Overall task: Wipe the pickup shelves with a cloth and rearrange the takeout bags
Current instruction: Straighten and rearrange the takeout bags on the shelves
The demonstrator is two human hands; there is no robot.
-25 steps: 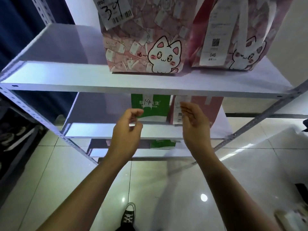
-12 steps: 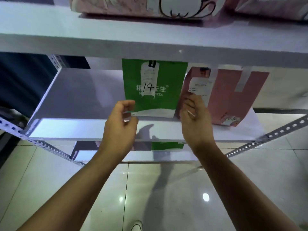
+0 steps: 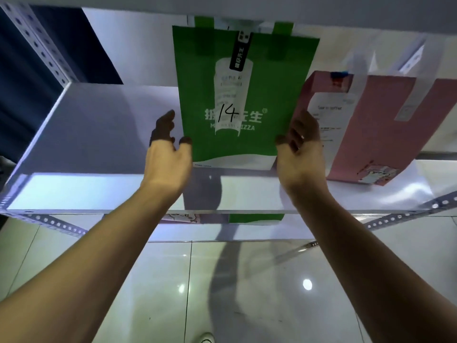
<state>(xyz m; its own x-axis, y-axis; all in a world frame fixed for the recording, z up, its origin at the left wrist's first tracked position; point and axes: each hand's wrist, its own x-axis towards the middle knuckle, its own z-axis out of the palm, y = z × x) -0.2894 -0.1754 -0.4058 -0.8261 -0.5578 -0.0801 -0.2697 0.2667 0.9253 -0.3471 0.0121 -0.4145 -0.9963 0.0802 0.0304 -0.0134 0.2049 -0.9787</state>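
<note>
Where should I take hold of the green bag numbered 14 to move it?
Clasp the green bag by its two side edges, low down, coming from the front as the left hand and right hand do. It stands upright and flat-faced; its handles sit tucked under the upper shelf.

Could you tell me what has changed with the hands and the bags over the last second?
Both hands reached forward and spread to flank the green bag: left hand at its left edge, right hand at its right edge, fingers loosely open, no firm grip visible. The green bag and pink bag stayed upright on the shelf.
</note>
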